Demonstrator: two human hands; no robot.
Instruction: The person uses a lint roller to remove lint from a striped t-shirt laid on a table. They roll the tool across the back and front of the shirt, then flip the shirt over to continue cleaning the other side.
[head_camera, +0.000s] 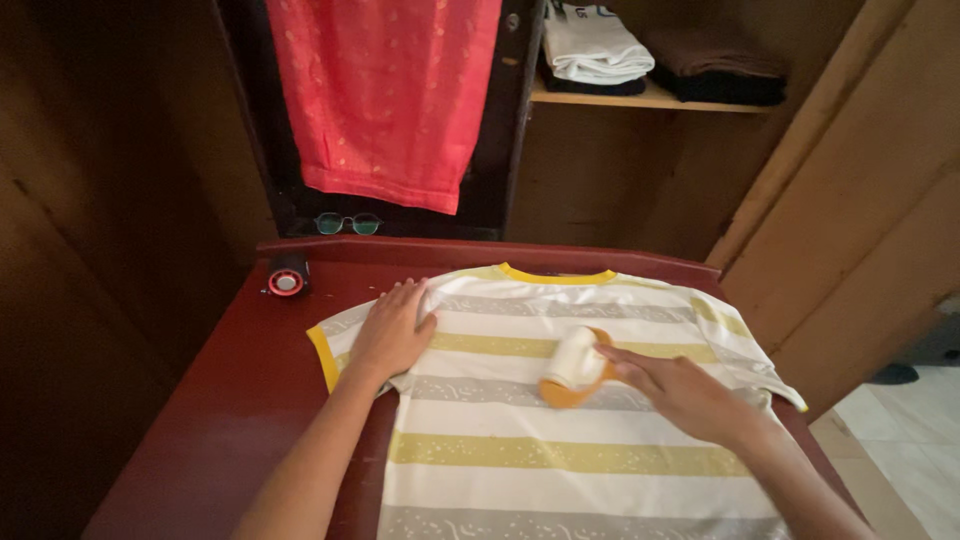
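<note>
The right hand (690, 395) is closed around the handle of an orange lint roller (575, 368), whose pale drum rests on the chest of a striped shirt (560, 450) just ahead of the fingertips. The left hand (392, 330) lies open and flat, palm down, on the shirt's shoulder beside the sleeve, well apart from the roller. The shirt is spread front-up on a dark red table (250, 390), its yellow collar beyond both hands. The shirt looks soft, thin and likely to bunch or slide, so a flat palm suits it best; the roller seems light and rigid, best held by its handle behind the drum. Beyond the left hand sit a small round black-and-red object (286, 277) and glasses (347, 223).
</note>
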